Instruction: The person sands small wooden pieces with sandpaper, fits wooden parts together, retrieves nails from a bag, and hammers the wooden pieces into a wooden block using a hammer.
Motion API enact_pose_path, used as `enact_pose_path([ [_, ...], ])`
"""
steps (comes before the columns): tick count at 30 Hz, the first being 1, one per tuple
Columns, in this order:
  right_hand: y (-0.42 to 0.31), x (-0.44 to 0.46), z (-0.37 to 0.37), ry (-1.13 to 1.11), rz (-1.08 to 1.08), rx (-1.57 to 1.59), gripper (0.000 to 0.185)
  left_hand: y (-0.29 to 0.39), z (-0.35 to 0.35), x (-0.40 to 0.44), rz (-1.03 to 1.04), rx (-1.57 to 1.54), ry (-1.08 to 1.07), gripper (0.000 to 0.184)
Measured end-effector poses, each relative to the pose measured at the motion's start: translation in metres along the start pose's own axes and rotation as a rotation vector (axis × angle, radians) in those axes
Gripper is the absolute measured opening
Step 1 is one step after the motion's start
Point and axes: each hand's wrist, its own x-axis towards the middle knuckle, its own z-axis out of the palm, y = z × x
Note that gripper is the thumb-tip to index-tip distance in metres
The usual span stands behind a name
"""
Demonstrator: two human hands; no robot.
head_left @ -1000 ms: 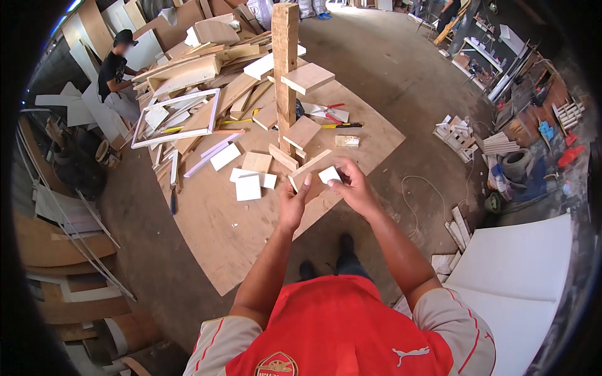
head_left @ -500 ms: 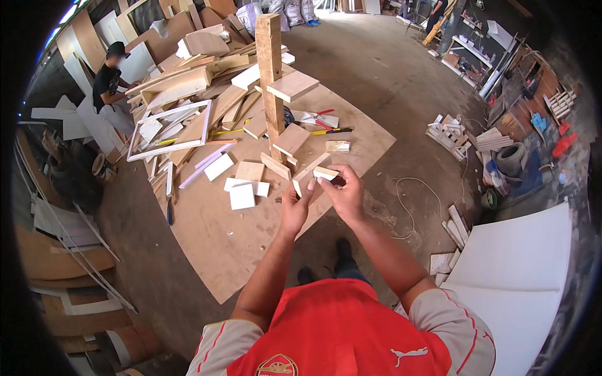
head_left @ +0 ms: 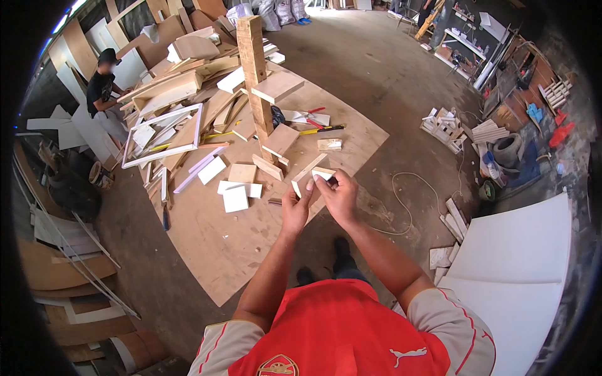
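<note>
Near the table's front edge, my left hand (head_left: 295, 212) is closed on the lower end of a flat wooden board (head_left: 308, 173) with a pale edge. My right hand (head_left: 340, 197) pinches a small wood block (head_left: 323, 170) with a white face, held close against the board's right side; whether the two touch, I cannot tell. Beyond my hands stands an upright wooden post (head_left: 253, 75) with short boards fixed to it, among them an upper board (head_left: 278, 86) and a lower board (head_left: 282, 138). A small wooden piece (head_left: 330, 144) lies on the tabletop just past my hands.
The plywood tabletop (head_left: 210, 263) carries white offcuts (head_left: 236, 198), red-handled pliers (head_left: 315, 121), a white frame (head_left: 162, 135) and a heap of planks (head_left: 166, 94). Another person (head_left: 102, 88) is at the far left. A cable (head_left: 411, 207) lies on the floor; a large white panel (head_left: 511, 250) stands right.
The view has shifted slightly, so the table and post appear a little further left. Both hands keep their holds on the board and the block, in nearly the same place.
</note>
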Motion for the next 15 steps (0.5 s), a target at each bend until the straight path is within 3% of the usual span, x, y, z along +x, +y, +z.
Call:
enact_pose_path([
  [10, 0.014, 0.003, -0.003, -0.027, -0.030, -0.039, 0.026, -0.016, -0.002, -0.002, -0.107, -0.029, 0.019, 0.040],
  [13, 0.041, 0.012, -0.006, -0.150, 0.235, 0.105, 0.022, -0.017, -0.006, -0.001, -0.178, -0.110, -0.001, 0.043],
  [15, 0.039, 0.013, -0.015, -0.187, 0.447, 0.510, 0.025, -0.013, -0.005, -0.002, -0.157, -0.118, 0.018, 0.046],
])
